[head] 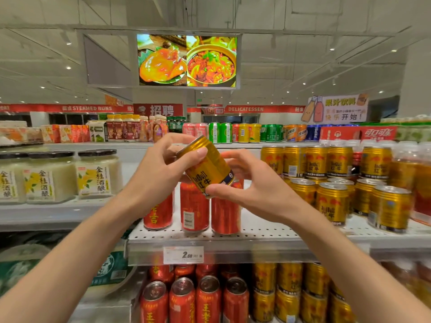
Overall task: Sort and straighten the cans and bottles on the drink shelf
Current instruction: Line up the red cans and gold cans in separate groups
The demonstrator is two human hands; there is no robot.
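Two hands hold 1 gold can (208,167) up in the air, in front of the shelf (233,234). Left hand (161,170) has its thumb & fingers closed on the top end. Right hand (251,183) pinches the bottom end w/ thumb & fingertips, other fingers loose. So each grip is shut on the same can. It's tilted, top end up-left, label facing us.

What can go wrong:
- Can is only held at the ends. If 1 hand lets go too soon, I think it can slip & drop on the red cans (194,206) right under it, knock them over like pins.
- Gold pile (331,183) on the right is 2 rows high. Put the can down crooked or bump the pile & the top ones may fall off.
- Front gold cans sit near the shelf edge, so a push could send one to the floor.

Counts:
- Held: 1 gold can.
- Red cans on this shelf: 3 seen, maybe more behind the hands, can't tell.
- Gold cans on this shelf: approx 5 on top, approx 6 in front; the far right is blurry.
- Jars (50,176) on the left: 3.
- Price tag (183,254): 1.
- Shelf below: 4 red cans in front, more behind, plus lots of gold ones, too many to count.
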